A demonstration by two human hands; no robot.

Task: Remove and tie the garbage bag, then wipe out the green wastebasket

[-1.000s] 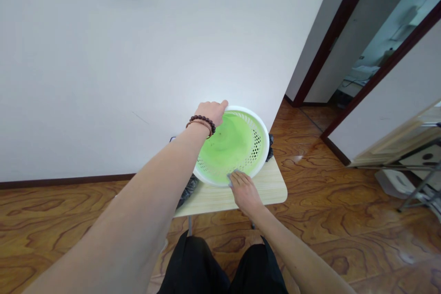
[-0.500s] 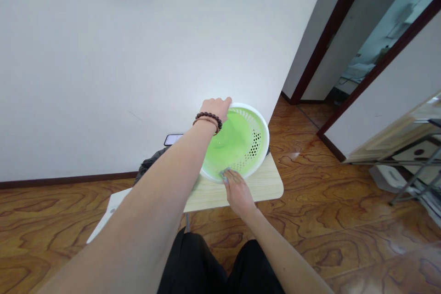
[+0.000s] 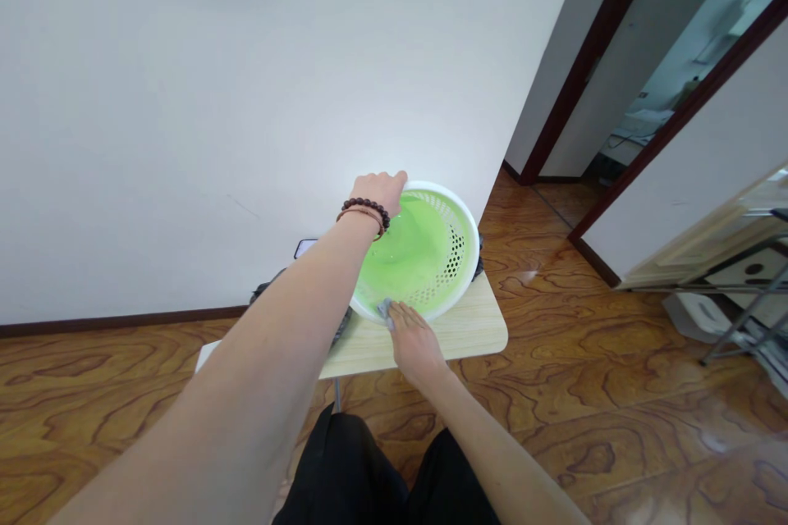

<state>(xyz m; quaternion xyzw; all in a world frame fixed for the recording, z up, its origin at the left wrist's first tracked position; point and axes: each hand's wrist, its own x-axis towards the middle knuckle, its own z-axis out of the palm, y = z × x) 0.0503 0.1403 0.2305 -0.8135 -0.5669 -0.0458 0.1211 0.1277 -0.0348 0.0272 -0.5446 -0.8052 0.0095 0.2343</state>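
Note:
A round green-and-white plastic basket [image 3: 410,250] with a perforated wall and white rim is tilted above a small pale wooden table [image 3: 474,332]. My left hand [image 3: 378,190], with a beaded bracelet on the wrist, is closed on its far-left rim. At the near rim, my right hand [image 3: 415,340] presses a small greyish cloth [image 3: 386,312] against the basket's inner edge. The right palm faces down, and the fingers hide part of the cloth.
A phone [image 3: 304,247] lies behind my left forearm, near the white wall [image 3: 246,98]. Dark fabric [image 3: 341,326] shows beside and under the basket. A doorway [image 3: 591,98] stands to the right, with a metal-legged rack [image 3: 739,320] near the right edge.
My right hand and the cloth have slid left along the near rim. The basket and my left hand have shifted slightly left.

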